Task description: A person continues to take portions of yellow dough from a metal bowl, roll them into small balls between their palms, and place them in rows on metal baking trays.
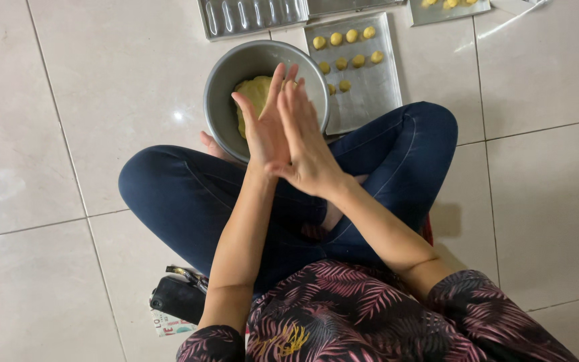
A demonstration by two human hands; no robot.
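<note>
My left hand (263, 127) and my right hand (309, 151) are pressed palm to palm with fingers straight, just above the near rim of a round grey metal bowl (219, 87). A sliver of yellow dough (289, 84) shows between the fingertips; the rest is hidden by the palms. In the bowl lies a lump of yellow dough (254, 94). To the right of the bowl is a flat metal tray (376, 94) with several small yellow dough balls (343, 37) in rows.
I sit cross-legged in dark blue jeans (182, 194) on a white tiled floor. A ridged metal mould tray (249, 15) and another tray with dough balls (447, 8) lie at the far edge. A black pouch (179, 298) sits by my left hip.
</note>
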